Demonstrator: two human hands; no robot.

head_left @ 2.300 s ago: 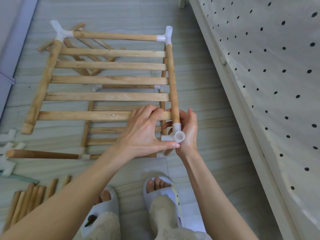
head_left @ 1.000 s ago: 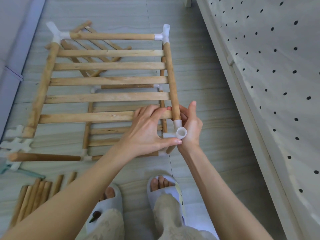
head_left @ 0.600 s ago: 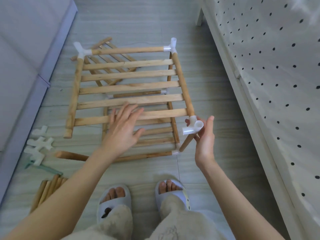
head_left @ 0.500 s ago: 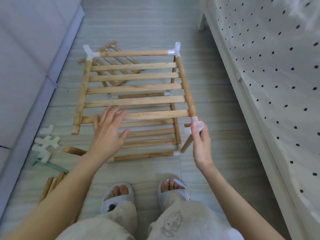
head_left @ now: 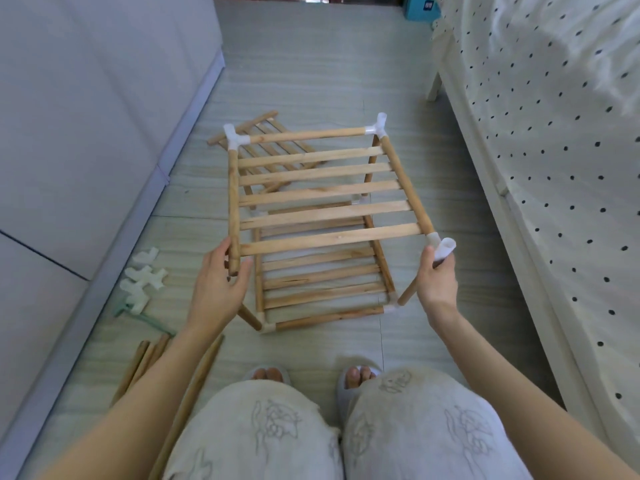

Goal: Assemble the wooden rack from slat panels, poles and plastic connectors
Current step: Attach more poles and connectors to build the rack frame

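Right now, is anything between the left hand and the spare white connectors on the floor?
Nothing visible blocks it. The left hand holds the upper panel's bare rail end. The connectors lie on open floor to its left, beside a green tool.

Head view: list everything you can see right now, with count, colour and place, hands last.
Top panel: one, light wood, raised above the bottom panel.
Bottom panel: one, light wood, on the floor under it.
Spare panel: one, light wood, on the floor behind the rack.
Corner connectors: three white on the top panel, far left, far right, near right; near left corner bare.
Loose connectors: several, white, floor at left.
Loose poles: several, wood, floor at near left.
Bed: white, black dots, right.
Cabinet: grey, left.
Slippers: two, pale, bottom.
Left hand: holds the near left rail end.
Right hand: grips the near right connector.
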